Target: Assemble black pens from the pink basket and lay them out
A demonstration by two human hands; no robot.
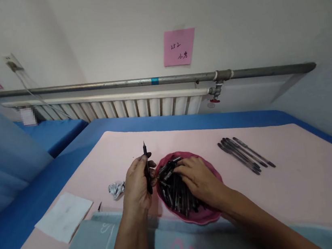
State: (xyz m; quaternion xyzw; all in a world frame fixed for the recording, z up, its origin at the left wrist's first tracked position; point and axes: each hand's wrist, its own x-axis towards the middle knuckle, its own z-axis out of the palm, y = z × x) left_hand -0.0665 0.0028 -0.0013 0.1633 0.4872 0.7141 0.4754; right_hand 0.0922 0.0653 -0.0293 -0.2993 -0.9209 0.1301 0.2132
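My left hand [138, 181] is closed around a dark pen [144, 148], held upright with its bare metal tip pointing up. Dark ink-like smudges mark its fingers. Just right of it stands a pink scalloped basket [201, 218], filled with many dark pen parts [177, 196]. My right hand [200, 179] reaches into this basket from the right, its fingers bent down among the parts. Its fingertips are partly hidden, so I cannot make out whether they pinch one. Several assembled pens [243, 155] lie side by side on the pink sheet to the right.
A crumpled foil-like wad [116, 189] lies left of my left hand. Farther left are a white paper sheet [64, 216] and a small pen tip [99, 206]. A blue-grey cloth [182, 245] covers the near edge. Behind the pink sheet [162, 139] are a radiator [139, 105] and pipe.
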